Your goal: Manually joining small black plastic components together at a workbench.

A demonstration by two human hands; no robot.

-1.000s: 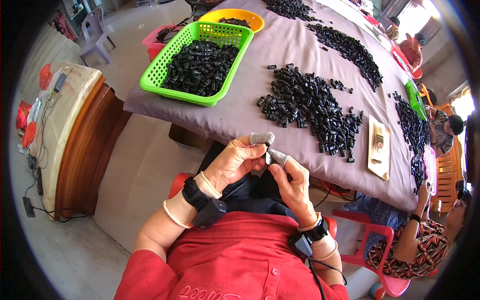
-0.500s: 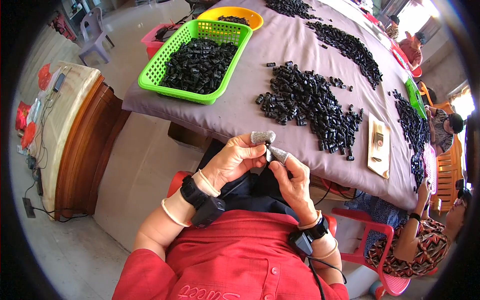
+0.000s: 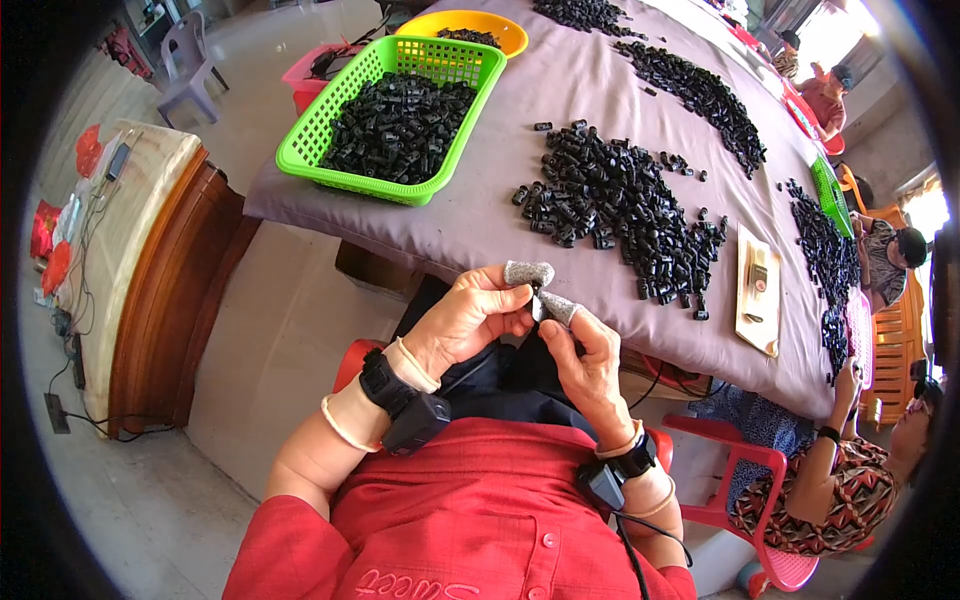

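A small black plastic piece (image 3: 537, 309) is pinched between my two hands, just off the near edge of the table. My left hand (image 3: 475, 312) grips it between thumb and a forefinger wearing a grey fabric finger cover. From the other side my right hand (image 3: 588, 368) closes on the same piece, also with a grey cover on its forefinger. My fingers hide most of the piece. Beyond them, a pile of small black plastic parts (image 3: 625, 205) lies on the grey-mauve tablecloth (image 3: 480, 235). More black parts fill a bright green basket (image 3: 432, 192) to the left.
Behind the basket stand a yellow bowl (image 3: 515, 38) and a pink container (image 3: 303, 82). A pale board with a small device (image 3: 758, 285) lies right of the pile. Further heaps (image 3: 700, 95) stretch along the table. At right, a co-worker (image 3: 830, 480) sits near a red chair (image 3: 740, 480).
Both hands keep their pinch on the small piece in nearly the same place. Only a very slight shift of the fingers and the view shows.
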